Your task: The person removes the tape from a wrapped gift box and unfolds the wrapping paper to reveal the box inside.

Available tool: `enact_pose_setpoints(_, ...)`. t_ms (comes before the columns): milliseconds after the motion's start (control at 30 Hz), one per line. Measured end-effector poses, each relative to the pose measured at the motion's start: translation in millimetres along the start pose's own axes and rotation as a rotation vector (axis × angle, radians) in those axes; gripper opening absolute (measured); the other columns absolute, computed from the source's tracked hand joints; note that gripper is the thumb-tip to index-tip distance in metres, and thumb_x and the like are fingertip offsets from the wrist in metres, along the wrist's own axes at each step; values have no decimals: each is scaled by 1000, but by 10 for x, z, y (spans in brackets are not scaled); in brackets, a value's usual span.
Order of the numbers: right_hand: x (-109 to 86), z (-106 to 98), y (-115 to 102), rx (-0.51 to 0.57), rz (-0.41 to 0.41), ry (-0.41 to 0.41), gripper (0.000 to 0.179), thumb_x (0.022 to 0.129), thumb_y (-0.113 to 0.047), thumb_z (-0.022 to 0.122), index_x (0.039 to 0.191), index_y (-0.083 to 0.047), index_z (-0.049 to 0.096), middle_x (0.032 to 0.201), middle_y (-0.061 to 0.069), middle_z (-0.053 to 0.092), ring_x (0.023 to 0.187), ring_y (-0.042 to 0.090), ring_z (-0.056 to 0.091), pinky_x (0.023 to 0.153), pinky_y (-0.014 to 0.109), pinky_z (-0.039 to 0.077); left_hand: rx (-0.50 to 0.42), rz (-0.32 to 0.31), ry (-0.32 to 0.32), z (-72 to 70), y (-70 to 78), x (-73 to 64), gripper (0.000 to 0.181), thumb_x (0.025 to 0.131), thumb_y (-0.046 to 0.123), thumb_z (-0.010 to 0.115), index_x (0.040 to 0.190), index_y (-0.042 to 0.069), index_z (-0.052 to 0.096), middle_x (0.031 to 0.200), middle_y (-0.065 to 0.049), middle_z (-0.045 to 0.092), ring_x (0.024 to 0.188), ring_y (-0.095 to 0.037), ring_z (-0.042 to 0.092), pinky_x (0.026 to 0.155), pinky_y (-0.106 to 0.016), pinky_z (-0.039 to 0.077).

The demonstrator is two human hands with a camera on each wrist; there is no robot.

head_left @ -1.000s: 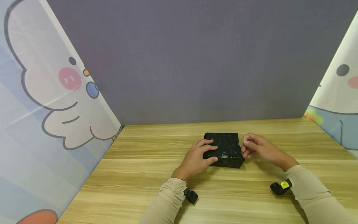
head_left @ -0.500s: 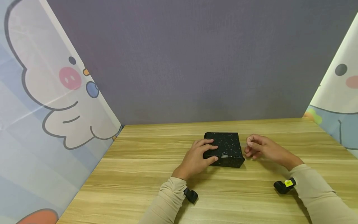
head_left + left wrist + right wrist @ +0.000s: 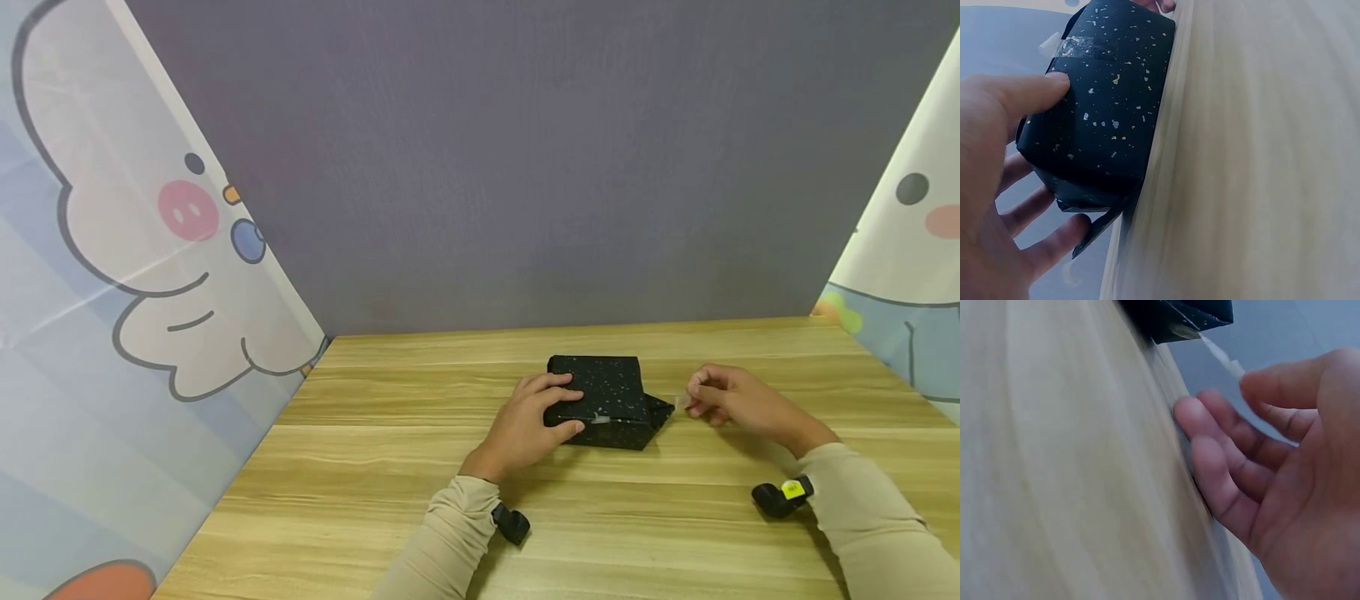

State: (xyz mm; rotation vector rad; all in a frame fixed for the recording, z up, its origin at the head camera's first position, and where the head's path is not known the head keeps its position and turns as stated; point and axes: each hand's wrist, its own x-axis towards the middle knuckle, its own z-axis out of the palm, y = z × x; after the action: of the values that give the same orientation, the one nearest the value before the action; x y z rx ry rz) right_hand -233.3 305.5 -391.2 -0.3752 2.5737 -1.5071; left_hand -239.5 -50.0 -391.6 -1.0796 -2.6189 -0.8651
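Note:
A small box wrapped in black speckled paper lies on the wooden table. My left hand holds its left end, thumb on the near side and fingers over the top. A strip of clear tape crosses the near edge of the wrapping, one end sticking up. At the right end, a pointed paper flap stands out from the box. My right hand pinches another piece of tape between thumb and index finger; it stretches taut to the flap's tip. The other fingers of that hand are loosely curled.
The wooden table runs back to a grey panel. Cartoon-printed sheets stand at the left and right sides. Each wrist wears a black strap-on camera, the right one with a yellow label.
My right hand has moved away to the right, drawing the tape with it. The flap at the box's right end has swung outward. My left hand and the box have stayed put.

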Motion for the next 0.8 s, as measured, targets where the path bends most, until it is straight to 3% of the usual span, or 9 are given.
enact_pose_setpoints(233, 20, 28, -5, -152, 12, 43, 14, 104, -5, 50, 102, 5, 61, 85, 10, 63, 70, 17, 57, 55, 28, 49, -91, -17, -7, -21, -16, -18, 41, 105, 46, 50, 138, 26, 62, 153, 10, 42, 142, -13, 33, 110, -42, 38)
enact_pose_setpoints(400, 27, 67, -10, -320, -17, 104, 13, 101, -6, 56, 99, 2, 66, 80, 4, 62, 63, 14, 54, 55, 28, 48, -107, -33, -9, -47, -8, -16, 41, 105, 26, 43, 142, 25, 59, 153, 13, 42, 140, -12, 35, 108, -42, 39)
enact_pose_setpoints(467, 23, 80, -28, -337, -27, 122, 14, 101, -7, 56, 101, 3, 66, 79, 3, 62, 62, 14, 54, 54, 28, 48, -104, -31, -11, -56, -10, -16, 45, 102, 19, 41, 143, 23, 58, 152, 12, 43, 139, -12, 36, 107, -41, 39)
enact_pose_setpoints(567, 36, 100, -65, -272, -24, 118, 19, 104, -8, 52, 107, 7, 63, 77, 6, 60, 62, 16, 56, 54, 29, 50, -78, -19, -18, -61, -25, -10, 49, 99, 11, 40, 144, 21, 57, 152, 11, 43, 139, -13, 37, 109, -39, 38)
enact_pose_setpoints(667, 52, 116, -136, -140, -24, 91, 24, 106, -9, 47, 112, 11, 58, 76, 9, 58, 60, 17, 57, 54, 31, 53, -56, -6, -25, -61, -46, -4, 52, 98, 2, 41, 146, 19, 54, 155, 8, 40, 142, -15, 34, 113, -39, 35)
enact_pose_setpoints(800, 41, 138, -300, -7, -15, 2, 26, 107, -14, 46, 111, 10, 55, 72, 11, 58, 54, 18, 56, 51, 34, 53, -31, -14, -42, -53, -80, -9, 61, 98, -6, 44, 153, 21, 45, 161, 1, 30, 147, -16, 28, 112, -38, 36)
